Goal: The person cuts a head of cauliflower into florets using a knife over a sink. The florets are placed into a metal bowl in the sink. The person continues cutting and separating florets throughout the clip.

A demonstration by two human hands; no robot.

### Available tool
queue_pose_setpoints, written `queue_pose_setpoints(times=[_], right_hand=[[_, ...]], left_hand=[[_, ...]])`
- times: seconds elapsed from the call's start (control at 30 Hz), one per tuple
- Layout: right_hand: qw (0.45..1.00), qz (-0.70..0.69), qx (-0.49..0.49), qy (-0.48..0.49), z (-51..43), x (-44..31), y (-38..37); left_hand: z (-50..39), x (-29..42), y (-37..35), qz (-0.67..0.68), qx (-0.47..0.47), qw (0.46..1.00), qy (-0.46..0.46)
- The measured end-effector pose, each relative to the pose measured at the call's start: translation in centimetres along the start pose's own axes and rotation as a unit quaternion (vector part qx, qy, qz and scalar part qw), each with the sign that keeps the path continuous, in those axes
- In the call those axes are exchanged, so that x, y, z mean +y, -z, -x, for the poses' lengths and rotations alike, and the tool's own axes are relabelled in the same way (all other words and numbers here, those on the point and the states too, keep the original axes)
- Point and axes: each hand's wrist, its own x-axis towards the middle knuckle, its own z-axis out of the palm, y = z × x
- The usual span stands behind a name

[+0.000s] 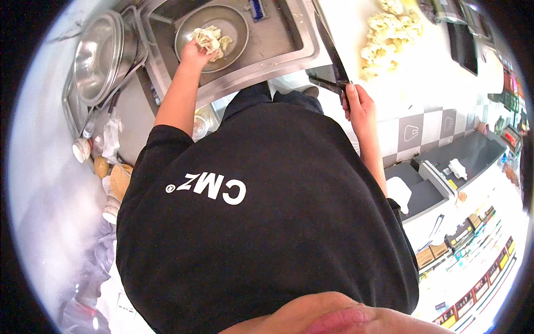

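My left hand (pixel 195 54) is over a round metal bowl (pixel 237 39) in the stainless steel sink, its fingers on pale cauliflower florets (pixel 207 37). More florets lie against its fingertips inside the bowl. Over by the sink's right edge, my right hand (pixel 358 102) grips the handle of a kitchen knife (pixel 331 48) with a long dark blade, which points away from me. A second dark, narrow thing (pixel 323 82) extends from near the same hand; what it is I cannot tell. A heap of cauliflower pieces (pixel 386 44) lies on the white surface to the right.
Large metal bowls (pixel 100 56) lean in a rack left of the sink (pixel 260 69). A blue-bristled brush (pixel 257 9) is at the sink's far side. Jars (pixel 82 149) and a plastic bag (pixel 112 133) stand at the left. A grey counter (pixel 471 152) is at the right.
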Motion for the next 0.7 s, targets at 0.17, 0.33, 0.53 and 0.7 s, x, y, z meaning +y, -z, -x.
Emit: queue_pose_setpoints(times=[0.17,0.33,0.53,0.7], right_hand=[[0.994,-0.027,0.103,-0.008,0.4,3.4,5.5],[0.963,-0.141,0.229,-0.014,0.7,7.4,12.4],[0.951,-0.172,0.257,-0.011,2.0,8.8,15.9],[0.950,-0.181,0.249,-0.042,3.0,10.1,15.4]], left_hand=[[0.6,-2.7,-5.0,-0.150,0.074,0.984,-0.054],[10.9,-13.6,-18.0,-0.466,-0.220,0.785,-0.344],[20.7,-25.8,-30.2,-0.687,-0.330,0.461,-0.454],[18.9,-30.4,-29.3,-0.687,-0.332,0.406,-0.503]])
